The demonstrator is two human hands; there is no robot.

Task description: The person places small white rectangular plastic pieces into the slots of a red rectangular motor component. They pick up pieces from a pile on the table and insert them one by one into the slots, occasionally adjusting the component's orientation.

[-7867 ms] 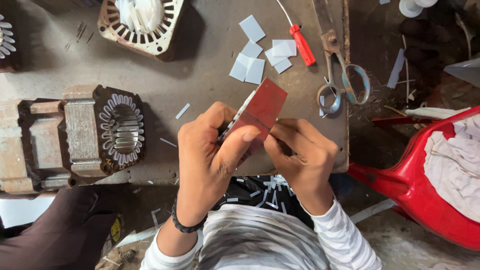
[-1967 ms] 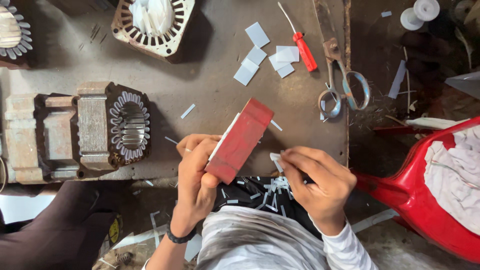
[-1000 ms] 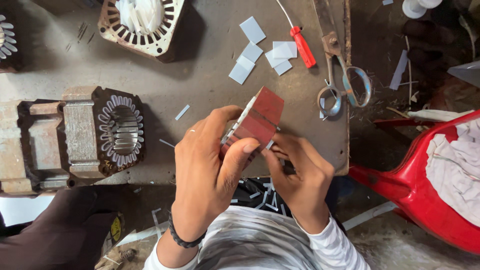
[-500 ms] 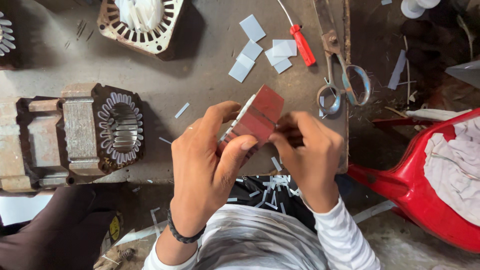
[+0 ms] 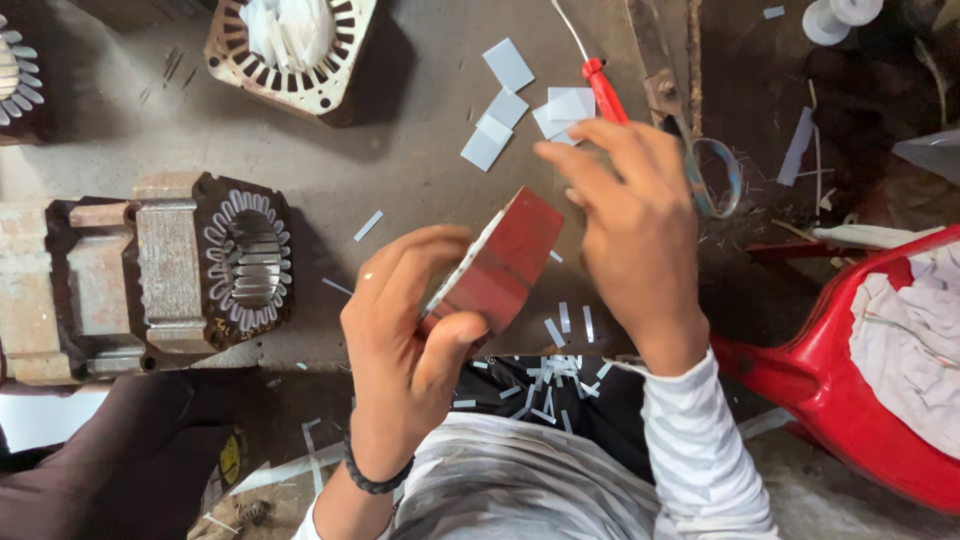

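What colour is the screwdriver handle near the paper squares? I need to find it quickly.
Red, on the screwdriver just beyond the right hand; the head view shows it.

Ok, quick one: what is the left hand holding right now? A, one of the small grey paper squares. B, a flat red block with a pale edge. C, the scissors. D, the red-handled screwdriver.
B: the left hand grips the flat red block between thumb and fingers, while the red-handled screwdriver and the grey paper squares lie on the bench, and the right hand reaches over them with open fingers.
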